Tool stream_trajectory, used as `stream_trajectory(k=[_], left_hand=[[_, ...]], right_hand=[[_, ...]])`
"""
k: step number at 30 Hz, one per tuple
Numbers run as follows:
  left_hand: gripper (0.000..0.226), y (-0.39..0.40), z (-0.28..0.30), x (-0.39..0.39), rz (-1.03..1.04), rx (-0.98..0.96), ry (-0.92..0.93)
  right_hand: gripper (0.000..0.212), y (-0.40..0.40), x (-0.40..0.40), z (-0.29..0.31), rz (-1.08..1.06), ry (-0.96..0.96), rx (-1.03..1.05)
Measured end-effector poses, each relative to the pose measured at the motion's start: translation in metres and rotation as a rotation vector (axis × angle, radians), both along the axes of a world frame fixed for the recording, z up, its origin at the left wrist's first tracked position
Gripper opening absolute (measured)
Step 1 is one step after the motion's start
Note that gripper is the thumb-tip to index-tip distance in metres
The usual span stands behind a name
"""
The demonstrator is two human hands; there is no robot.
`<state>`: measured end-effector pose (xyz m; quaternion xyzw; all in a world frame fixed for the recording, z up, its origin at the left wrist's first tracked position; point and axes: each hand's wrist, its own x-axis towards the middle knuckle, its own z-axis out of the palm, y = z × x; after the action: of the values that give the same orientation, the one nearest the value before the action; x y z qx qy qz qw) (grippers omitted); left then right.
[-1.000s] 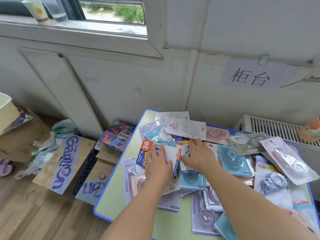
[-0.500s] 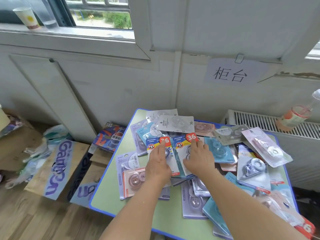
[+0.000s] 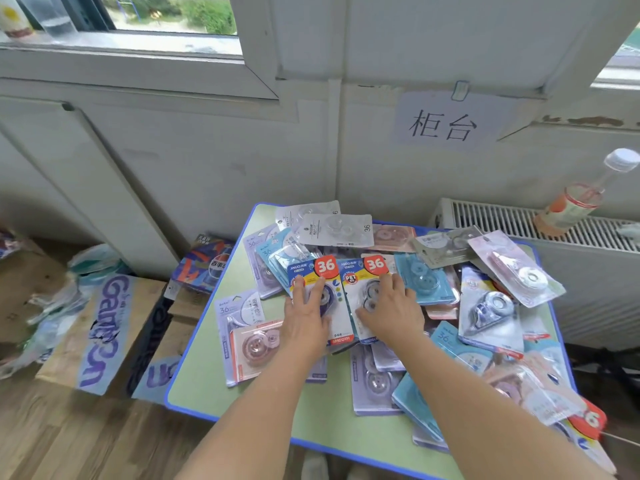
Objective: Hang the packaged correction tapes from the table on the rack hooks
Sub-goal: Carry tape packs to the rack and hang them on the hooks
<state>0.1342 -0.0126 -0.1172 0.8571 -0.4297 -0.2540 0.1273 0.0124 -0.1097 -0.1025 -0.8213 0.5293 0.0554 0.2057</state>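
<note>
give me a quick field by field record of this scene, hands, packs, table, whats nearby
left hand: left hand lies flat, fingers spread, on the left blue-and-yellow card pack with a red 36 badge
right hand: right hand lies flat on the matching right 36-badge pack
packs: both lie side by side on top of the heap
table: green table with blue rim, covered in blister-packed correction tapes
nearby: white radiator with a clear plastic bottle on it
rack hooks: not in view

A bottle (image 3: 575,199) stands on the radiator (image 3: 502,220), a paper sign (image 3: 446,121) clipped above, cardboard boxes (image 3: 100,327) on the floor.
</note>
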Motion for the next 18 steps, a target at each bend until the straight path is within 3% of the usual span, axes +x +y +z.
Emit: stream_trajectory(k=[10, 18], left_hand=[[0.068, -0.001, 0.017, -0.005, 0.039, -0.023, -0.01], [0.068, 0.009, 0.044, 0.011, -0.145, -0.047, -0.012]], right_hand=[[0.078, 0.011, -0.01, 0.014, -0.059, -0.015, -0.045], [0.082, 0.037, -0.019, 0.042, -0.289, 0.022, -0.105]])
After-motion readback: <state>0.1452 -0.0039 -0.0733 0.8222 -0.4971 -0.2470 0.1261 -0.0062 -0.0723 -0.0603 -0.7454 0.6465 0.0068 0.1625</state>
